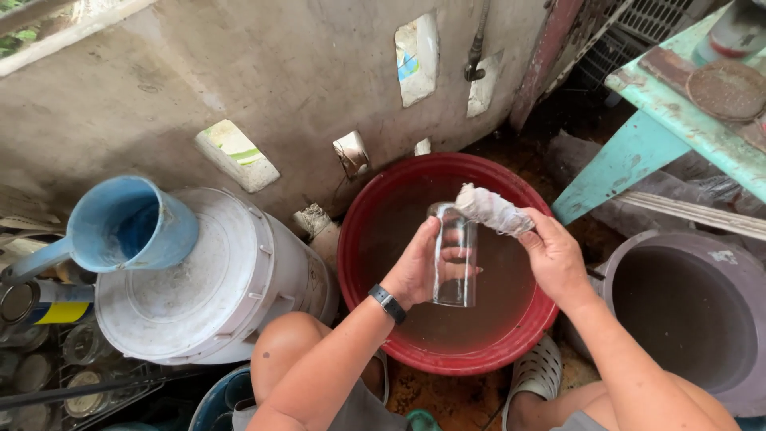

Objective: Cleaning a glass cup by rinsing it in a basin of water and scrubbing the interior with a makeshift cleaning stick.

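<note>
Hands meet over the red basin [359,263] of murky water: the left hand [415,267] wraps around a clear drinking glass [456,255], holding it upright above the water. The right hand [554,255] pinches a grey wadded rag [493,210] against the glass's rim. A white bucket [215,279] with a blue jug [128,226] on it stands just beside the basin.

Blue jug [132,223] atop white lidded bucket [215,279], grey pot [690,311], turquoise table [678,112].
</note>
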